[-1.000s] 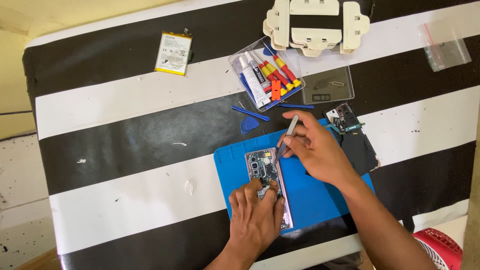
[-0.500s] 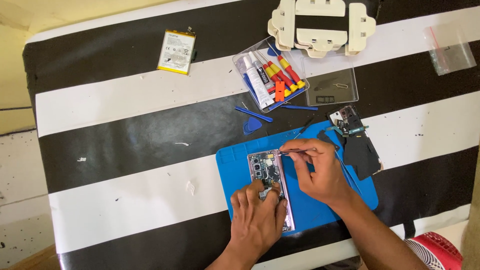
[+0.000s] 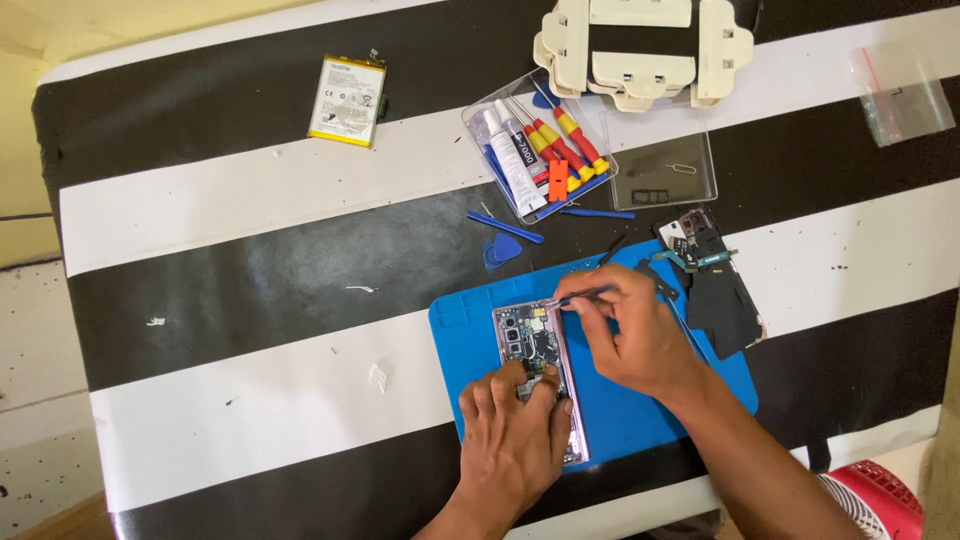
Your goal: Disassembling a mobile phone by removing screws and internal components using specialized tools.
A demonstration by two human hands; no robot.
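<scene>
- The opened phone (image 3: 540, 375) is pinned flat on the blue mat (image 3: 640, 420) by the left hand (image 3: 515, 435), fingers pressed down on its lower half.
- A thin tool (image 3: 585, 294) is pinched in the right hand (image 3: 635, 335), tip at the phone's top edge (just beyond the left fingertips).
- A removed back cover (image 3: 722, 300) lies right of that grip.

I see table (image 3: 230, 300) under black-and-white striped cover. On it: blue mat (image 3: 640, 420), battery (image 3: 346, 101) far left, clear tool case (image 3: 535, 155), clear lid (image 3: 660, 172), cream folded stand (image 3: 640, 45), small plastic bag (image 3: 903, 92), blue picks (image 3: 500, 248), black phone parts (image 3: 715, 290) near mat edge.
</scene>
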